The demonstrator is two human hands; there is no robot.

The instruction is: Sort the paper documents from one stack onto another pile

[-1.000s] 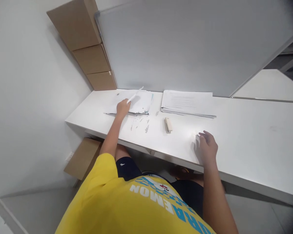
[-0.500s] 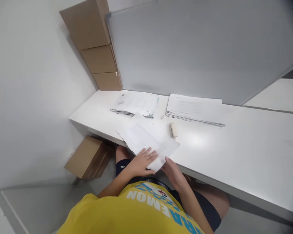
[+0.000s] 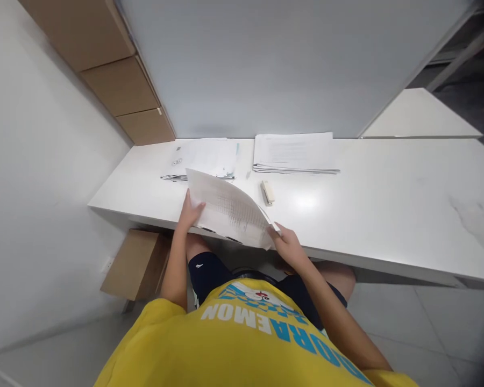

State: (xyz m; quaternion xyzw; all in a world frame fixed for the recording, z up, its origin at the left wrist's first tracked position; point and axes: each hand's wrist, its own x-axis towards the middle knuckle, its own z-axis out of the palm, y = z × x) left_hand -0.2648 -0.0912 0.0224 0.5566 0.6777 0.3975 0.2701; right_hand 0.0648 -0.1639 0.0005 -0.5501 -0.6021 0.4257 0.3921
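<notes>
Printed paper sheets (image 3: 229,207) are held up over the desk's front edge, bowed in the middle. My left hand (image 3: 190,213) grips their left end, thumb on the near face. At the right end my right hand (image 3: 285,242) is closed on the same sheets. A cream stapler (image 3: 268,192) lies on the desk just beyond my right hand. Behind the held sheets is a stack of papers (image 3: 205,156) at the left, its lower part partly covered. Another paper stack (image 3: 293,153) lies at the back, right of it.
The white desk (image 3: 387,204) runs along a grey partition (image 3: 246,64). Several cardboard boxes (image 3: 123,88) are stacked at the back left. Another cardboard box (image 3: 131,263) stands below the desk at the left, near a white wall (image 3: 44,188).
The papers have been lifted off the desk and turned more level. My left hand has moved from lying on them to gripping their left end; my right hand has risen. The view has shifted.
</notes>
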